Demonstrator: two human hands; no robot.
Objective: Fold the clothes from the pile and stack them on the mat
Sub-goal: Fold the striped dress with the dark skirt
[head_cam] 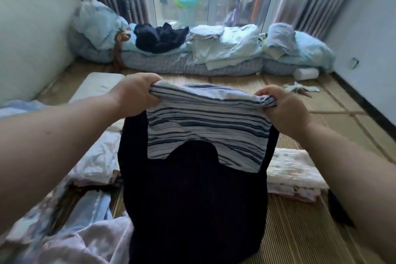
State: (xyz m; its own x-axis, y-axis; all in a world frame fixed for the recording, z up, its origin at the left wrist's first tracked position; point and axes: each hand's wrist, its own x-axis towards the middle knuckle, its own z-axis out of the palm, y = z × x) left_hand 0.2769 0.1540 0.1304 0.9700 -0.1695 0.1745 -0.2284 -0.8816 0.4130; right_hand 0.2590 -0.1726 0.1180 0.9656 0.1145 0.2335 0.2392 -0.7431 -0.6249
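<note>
I hold up a garment [192, 195] in front of me, dark navy below with a blue-and-white striped top part [205, 128]. My left hand [135, 92] grips its upper left corner and my right hand [285, 107] grips its upper right corner. The cloth hangs down over the woven mat [300, 231] and hides what lies under it. A pile of loose clothes [70, 240] lies at the lower left. Folded floral pieces sit on the mat to the right [293, 173] and to the left [96, 163].
A low mattress [182, 64] with pale blue bedding and a black garment [158, 37] runs along the window at the back. A white roll [306, 74] and a crumpled cloth [300, 88] lie at the back right. A flat white cushion [96, 85] lies by the left wall.
</note>
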